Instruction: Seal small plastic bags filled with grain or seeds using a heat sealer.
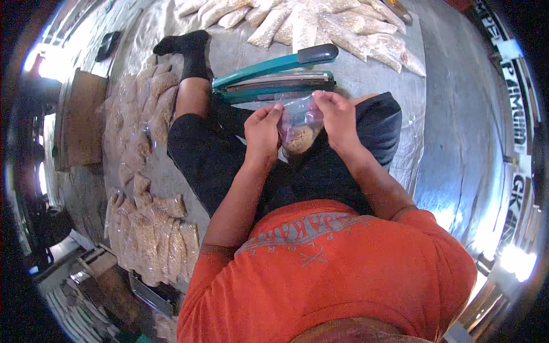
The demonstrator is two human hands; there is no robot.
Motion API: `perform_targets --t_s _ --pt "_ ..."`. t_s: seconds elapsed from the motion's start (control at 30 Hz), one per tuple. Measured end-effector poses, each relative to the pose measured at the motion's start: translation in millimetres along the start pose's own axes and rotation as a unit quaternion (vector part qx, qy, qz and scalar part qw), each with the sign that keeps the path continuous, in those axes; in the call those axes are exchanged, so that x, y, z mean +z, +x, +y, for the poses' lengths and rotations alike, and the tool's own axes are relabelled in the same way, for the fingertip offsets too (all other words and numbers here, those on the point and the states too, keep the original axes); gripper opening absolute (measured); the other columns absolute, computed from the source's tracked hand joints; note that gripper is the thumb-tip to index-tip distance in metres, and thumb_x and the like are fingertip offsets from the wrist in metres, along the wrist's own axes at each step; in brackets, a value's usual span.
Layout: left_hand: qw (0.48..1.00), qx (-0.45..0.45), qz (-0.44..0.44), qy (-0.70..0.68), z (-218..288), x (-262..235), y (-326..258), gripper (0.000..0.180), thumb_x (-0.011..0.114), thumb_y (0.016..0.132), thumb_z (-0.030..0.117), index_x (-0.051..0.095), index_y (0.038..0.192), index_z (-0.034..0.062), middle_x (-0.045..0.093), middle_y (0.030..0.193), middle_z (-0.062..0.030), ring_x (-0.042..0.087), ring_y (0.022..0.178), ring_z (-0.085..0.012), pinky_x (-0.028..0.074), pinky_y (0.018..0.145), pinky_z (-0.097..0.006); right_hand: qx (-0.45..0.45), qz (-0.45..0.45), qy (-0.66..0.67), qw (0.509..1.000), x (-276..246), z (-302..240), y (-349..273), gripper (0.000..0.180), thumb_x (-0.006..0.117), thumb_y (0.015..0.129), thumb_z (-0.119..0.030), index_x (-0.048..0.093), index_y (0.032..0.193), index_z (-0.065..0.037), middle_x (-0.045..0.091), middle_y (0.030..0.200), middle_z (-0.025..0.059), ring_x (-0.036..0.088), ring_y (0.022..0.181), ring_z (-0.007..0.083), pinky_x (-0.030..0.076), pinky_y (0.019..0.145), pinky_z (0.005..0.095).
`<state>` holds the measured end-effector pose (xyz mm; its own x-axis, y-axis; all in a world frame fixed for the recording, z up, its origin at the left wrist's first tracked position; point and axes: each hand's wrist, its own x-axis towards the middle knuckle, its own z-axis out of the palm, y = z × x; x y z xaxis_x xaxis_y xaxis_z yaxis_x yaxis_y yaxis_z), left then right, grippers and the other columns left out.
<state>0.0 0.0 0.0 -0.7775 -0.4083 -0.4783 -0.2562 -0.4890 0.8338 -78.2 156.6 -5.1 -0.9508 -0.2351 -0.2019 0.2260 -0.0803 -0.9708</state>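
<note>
My left hand (262, 130) and my right hand (337, 117) both pinch the top of a small clear plastic bag (299, 123) with brownish food at its bottom. The bag hangs between my hands above my lap, its mouth close to the near side of a teal impulse sealer (274, 80) whose arm with a dark handle is raised. I sit on the floor in an orange shirt and black shorts, with my left leg stretched out in a black sock (189, 48).
Several filled clear bags lie in a heap (320, 23) beyond the sealer. More filled bags run in a row (146, 188) along my left. A cardboard piece (80, 117) lies at far left. Grey floor sheet (457, 114) spreads to the right.
</note>
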Motion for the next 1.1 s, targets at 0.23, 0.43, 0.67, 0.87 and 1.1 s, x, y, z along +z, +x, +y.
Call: perform_targets --t_s 0.23,0.43,0.67,0.87,1.1 --pt "0.995 0.049 0.067 0.045 -11.0 11.5 66.8 0.012 0.067 0.092 0.01 0.069 0.091 -0.0016 0.066 0.083 -0.0064 0.061 0.068 -0.018 0.049 0.057 -0.033 0.055 0.05 -0.002 0.997 12.5 36.2 61.1 0.026 0.065 0.101 -0.02 0.069 0.108 0.005 0.073 0.086 0.0094 0.069 0.072 0.0165 0.058 0.066 0.0305" --pt "0.996 0.047 0.069 0.022 -21.5 9.5 114.1 0.014 0.063 0.092 0.01 0.064 0.082 0.0003 0.062 0.072 -0.0077 0.059 0.057 -0.0205 0.049 0.048 -0.036 0.121 0.055 -0.027 0.991 23.2 49.0 99.4 0.027 0.063 0.098 -0.02 0.074 0.094 0.003 0.075 0.077 0.0091 0.072 0.063 0.0183 0.057 0.059 0.033" --pt "0.993 -0.024 0.081 -0.083 -22.4 8.6 116.7 0.018 0.062 0.095 0.014 0.064 0.083 0.0009 0.061 0.072 -0.0069 0.059 0.056 -0.0195 0.047 0.047 -0.034 0.087 0.045 -0.086 0.992 25.8 55.5 103.0 0.022 0.065 0.1 -0.019 0.07 0.095 0.002 0.073 0.084 0.0106 0.07 0.067 0.018 0.057 0.061 0.0324" --pt "0.988 -0.012 0.049 -0.149 -41.1 12.5 111.7 0.017 0.061 0.099 0.009 0.067 0.087 -0.001 0.067 0.079 -0.0067 0.061 0.062 -0.0167 0.051 0.058 -0.033 0.065 0.061 -0.113 0.99 24.7 60.6 104.9 0.023 0.064 0.098 -0.018 0.072 0.096 0.004 0.074 0.078 0.0093 0.071 0.062 0.0171 0.057 0.058 0.0321" --pt "0.993 0.047 0.077 0.071 -34.1 8.6 114.8 0.025 0.06 0.1 0.015 0.069 0.085 -0.0028 0.069 0.084 -0.0104 0.065 0.068 -0.0191 0.054 0.06 -0.036 0.029 0.047 -0.302 0.952 15.5 53.2 93.7 0.03 0.064 0.1 -0.023 0.073 0.093 0.004 0.075 0.08 0.0111 0.071 0.066 0.0177 0.056 0.063 0.0321"
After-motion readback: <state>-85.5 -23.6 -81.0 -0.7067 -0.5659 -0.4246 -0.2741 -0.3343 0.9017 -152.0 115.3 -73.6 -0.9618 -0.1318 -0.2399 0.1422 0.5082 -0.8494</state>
